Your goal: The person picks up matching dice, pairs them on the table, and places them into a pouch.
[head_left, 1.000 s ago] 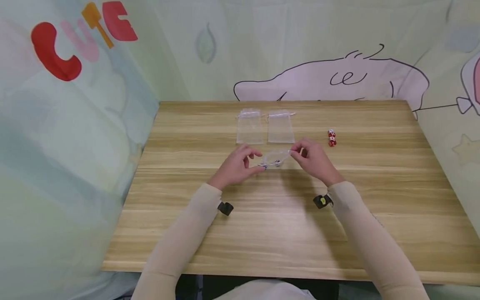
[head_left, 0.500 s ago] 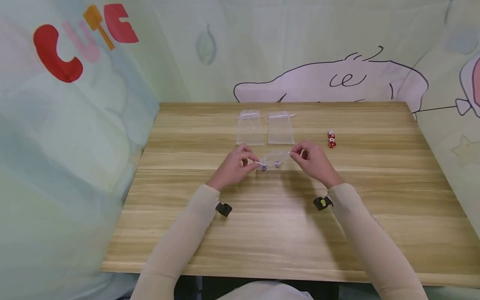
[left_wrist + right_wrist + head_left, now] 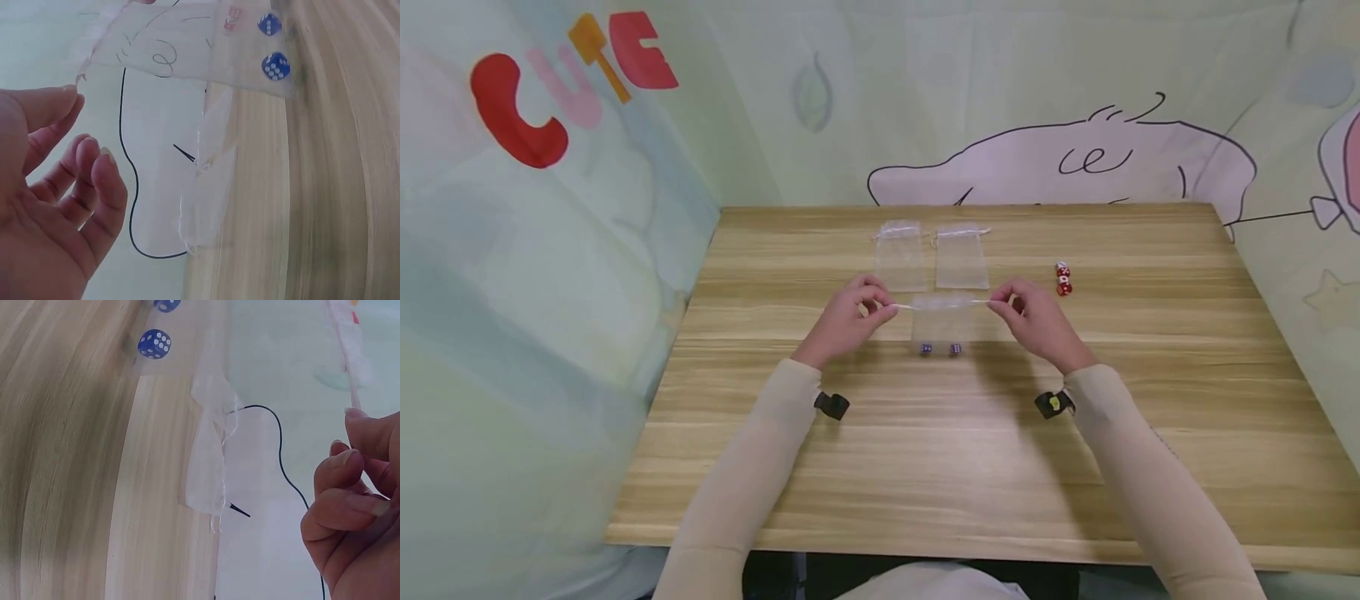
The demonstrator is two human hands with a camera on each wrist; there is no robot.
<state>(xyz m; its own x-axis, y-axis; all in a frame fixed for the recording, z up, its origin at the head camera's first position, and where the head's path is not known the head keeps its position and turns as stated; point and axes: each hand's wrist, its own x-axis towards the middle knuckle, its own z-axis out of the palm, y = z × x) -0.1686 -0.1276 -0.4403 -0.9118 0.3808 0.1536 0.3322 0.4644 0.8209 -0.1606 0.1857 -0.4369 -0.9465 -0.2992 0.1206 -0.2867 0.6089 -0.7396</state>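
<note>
A sheer white drawstring bag (image 3: 942, 323) hangs upright between the two hands, its top gathered along the cord. Two blue dice with white dots, one of them this die (image 3: 275, 66), lie apart at its bottom. My left hand (image 3: 847, 319) pinches the cord's left end between thumb and forefinger, the other fingers loosely bent. On the opposite side my right hand (image 3: 1032, 323) pinches the right end of the cord (image 3: 354, 394). The cord is drawn out straight to both sides.
Two more sheer bags, a left one (image 3: 900, 260) and a right one (image 3: 962, 260), lie flat side by side behind the held bag. To their right, several red dice (image 3: 1063, 280) stand in a short row on the wooden table (image 3: 925, 483). A printed cloth (image 3: 790, 150) hangs behind.
The left hand has gone from the bag's edge to its cord and moved outward to the left. The bag has turned from lying tilted to hanging upright, its mouth drawn narrower, dice at the bottom.
</note>
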